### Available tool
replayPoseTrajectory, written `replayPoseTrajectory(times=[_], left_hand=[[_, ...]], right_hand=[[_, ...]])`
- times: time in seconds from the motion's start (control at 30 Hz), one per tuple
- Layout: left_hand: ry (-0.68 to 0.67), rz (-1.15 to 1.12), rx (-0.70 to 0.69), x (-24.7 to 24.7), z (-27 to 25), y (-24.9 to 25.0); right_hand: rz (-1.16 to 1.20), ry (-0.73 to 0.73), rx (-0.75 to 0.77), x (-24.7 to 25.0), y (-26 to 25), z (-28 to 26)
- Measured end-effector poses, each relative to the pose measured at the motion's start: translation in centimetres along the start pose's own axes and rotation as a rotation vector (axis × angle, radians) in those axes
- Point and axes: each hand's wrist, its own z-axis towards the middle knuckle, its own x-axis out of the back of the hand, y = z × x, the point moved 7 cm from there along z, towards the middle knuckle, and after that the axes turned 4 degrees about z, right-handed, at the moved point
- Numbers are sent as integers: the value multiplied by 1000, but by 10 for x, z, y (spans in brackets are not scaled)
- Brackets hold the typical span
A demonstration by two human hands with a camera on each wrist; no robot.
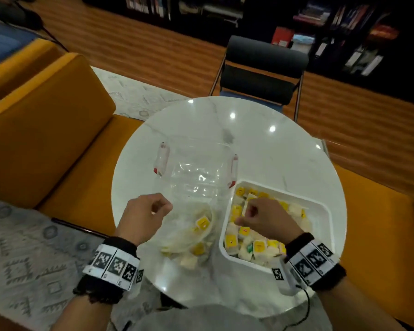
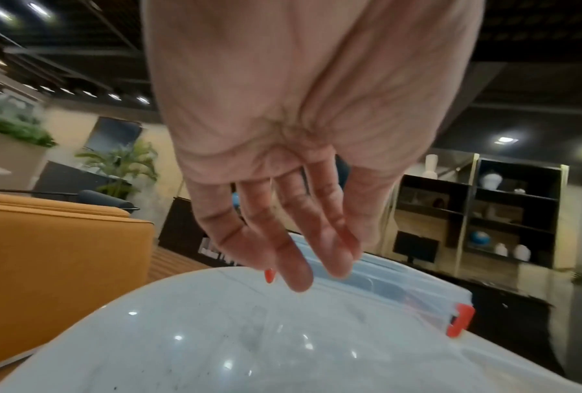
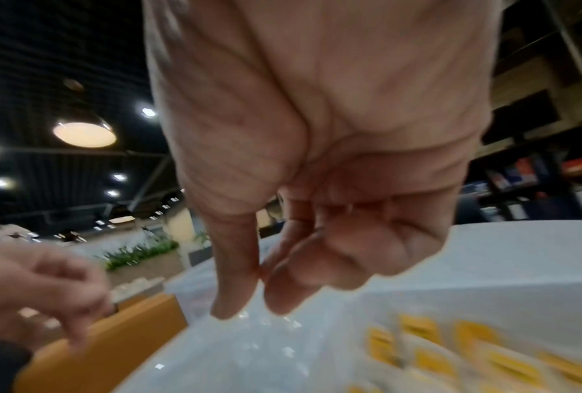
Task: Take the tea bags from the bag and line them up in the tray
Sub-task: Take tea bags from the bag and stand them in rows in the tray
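Over the tray [image 1: 325, 211], the right hand [image 1: 265, 220] hangs loosely curled, empty; left hand [image 1: 141, 216], equally slack, hovers beside the bag [image 1: 194, 177], probably ready to steady it.

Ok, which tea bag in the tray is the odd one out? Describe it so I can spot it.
Start at the white tray on the round table's right side. Along its near edge lies a row of tea bags; one tea bag there bears a green tag, its neighbours yellow.

A round white marble table [image 1: 261, 144] stands on a pale patterned rug [image 1: 139, 91] over wood flooring. Left of the table, an orange sofa [image 1: 46, 130]; behind it, a black chair [image 1: 261, 70] and dark bookshelves [image 1: 344, 32].
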Motion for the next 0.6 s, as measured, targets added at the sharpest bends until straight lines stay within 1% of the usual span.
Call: replayPoseTrajectory(times=[0.07, 0.1, 0.17, 0.2, 0.27, 0.3, 0.37, 0.4, 0.5, 0.6], left_hand=[[-120, 2, -126, -24, 1, 5], [-193, 71, -159, -40, 2, 8], [-333, 307, -139, -70, 4, 10], [-373, 408, -108, -81, 4, 9], [-419, 507, -35, -92, 1, 3], [-442, 530, -8, -95, -1, -3], [-478, 563, -5, -97, -6, -14], [-491, 574, -12, -98, -8, -19], [-517, 596, -44, -99, -10, -25], [-509, 630, -106, -96, -2, -21]], right_hand=[[3, -10, 152, -18, -47, 14], [-14, -26, 202, -34, -66, 23], [-112, -113, 252, -72, -92, 39], [-178, -173, 259, -91, -99, 44], [-350, -229, 242, -115, -101, 50], [-455, -228, 227, -121, -98, 53], [-632, -217, 175, -126, -86, 56], [-675, -218, 148, -127, -80, 56], [-651, -237, 94, -132, -70, 52], [-575, -190, 37, -129, -70, 46]])
